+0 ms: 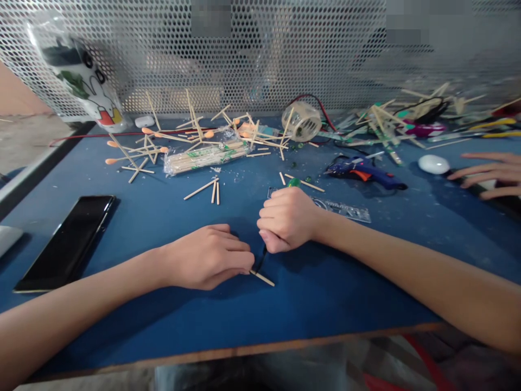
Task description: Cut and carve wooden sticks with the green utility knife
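My left hand (211, 257) is closed low over the blue tabletop (228, 320), its fingertips pinching a short wooden stick (262, 278) that sticks out to the right. My right hand (288, 219) makes a fist around a screwdriver-like tool. The tool's green end (293, 183) shows above the fist, and its dark shaft (264, 258) runs down from it to the stick beside my left fingertips. The exact contact of tip and stick is too small to tell. Behind my right forearm lies a clear ruler (345, 209).
A phone (67, 241) lies at the left. Farther back are loose sticks (203, 190), a wrapped stick bundle (207, 156), a clear jar (302, 121) and a blue glue gun (366, 172). A bottle (87, 87) stands back left. Another person's hand (492, 174) rests at the right edge.
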